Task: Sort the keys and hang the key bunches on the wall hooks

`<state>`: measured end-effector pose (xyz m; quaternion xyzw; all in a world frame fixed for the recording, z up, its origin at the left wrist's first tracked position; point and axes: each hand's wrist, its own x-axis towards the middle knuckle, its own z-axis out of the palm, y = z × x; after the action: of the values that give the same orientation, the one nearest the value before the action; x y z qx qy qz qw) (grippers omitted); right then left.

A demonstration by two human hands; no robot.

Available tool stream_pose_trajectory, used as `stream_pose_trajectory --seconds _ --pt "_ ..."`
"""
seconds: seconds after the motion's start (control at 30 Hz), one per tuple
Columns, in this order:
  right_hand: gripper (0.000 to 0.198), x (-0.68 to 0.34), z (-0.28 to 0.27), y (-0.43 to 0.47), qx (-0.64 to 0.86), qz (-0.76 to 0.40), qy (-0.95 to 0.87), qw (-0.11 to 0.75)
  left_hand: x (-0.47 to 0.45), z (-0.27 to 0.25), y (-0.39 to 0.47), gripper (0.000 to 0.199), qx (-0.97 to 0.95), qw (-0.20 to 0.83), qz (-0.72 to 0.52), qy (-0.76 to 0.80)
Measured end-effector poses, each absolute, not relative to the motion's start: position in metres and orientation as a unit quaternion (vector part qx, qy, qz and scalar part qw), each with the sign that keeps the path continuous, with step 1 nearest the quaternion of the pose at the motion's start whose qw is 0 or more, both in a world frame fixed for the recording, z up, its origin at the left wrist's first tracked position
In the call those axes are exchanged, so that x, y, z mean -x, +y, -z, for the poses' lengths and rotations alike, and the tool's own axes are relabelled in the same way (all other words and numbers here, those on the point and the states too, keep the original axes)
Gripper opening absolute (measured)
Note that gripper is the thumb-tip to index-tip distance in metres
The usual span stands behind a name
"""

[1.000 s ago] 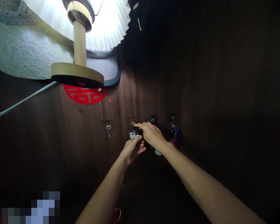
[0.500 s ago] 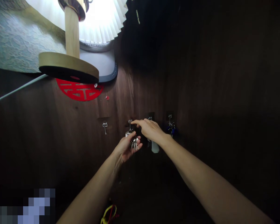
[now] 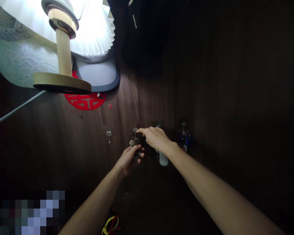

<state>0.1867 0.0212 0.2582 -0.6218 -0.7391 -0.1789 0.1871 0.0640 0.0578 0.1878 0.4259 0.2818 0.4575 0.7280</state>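
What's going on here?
A person has both hands at a wall hook. The left hand holds keys just below it; the right hand points its index finger at the hook's top. Whether the keys hang on the hook is too small to tell. A lit lamp stands out at upper left.

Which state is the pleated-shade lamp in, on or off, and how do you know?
On: the lamp has a brightly glowing white shade, and the nearby cap is lit.

"THE CURVE" on cap (image 3: 98, 72), part-hidden character on red cutout (image 3: 85, 101)
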Motion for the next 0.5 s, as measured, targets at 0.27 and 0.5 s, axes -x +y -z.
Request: stream_pose_trajectory --seconds 0.27,0.5 --pt "0.043 -0.199 -0.26 0.021 0.589 0.175 -0.766 0.187 -0.065 -0.193 0.056 0.028 -0.427 0.649 -0.541 0.322" --pt "0.041 -0.214 -0.258 0.022 0.556 0.165 -0.788 0.208 -0.087 -0.191 0.055 0.035 -0.448 0.519 -0.616 0.388"
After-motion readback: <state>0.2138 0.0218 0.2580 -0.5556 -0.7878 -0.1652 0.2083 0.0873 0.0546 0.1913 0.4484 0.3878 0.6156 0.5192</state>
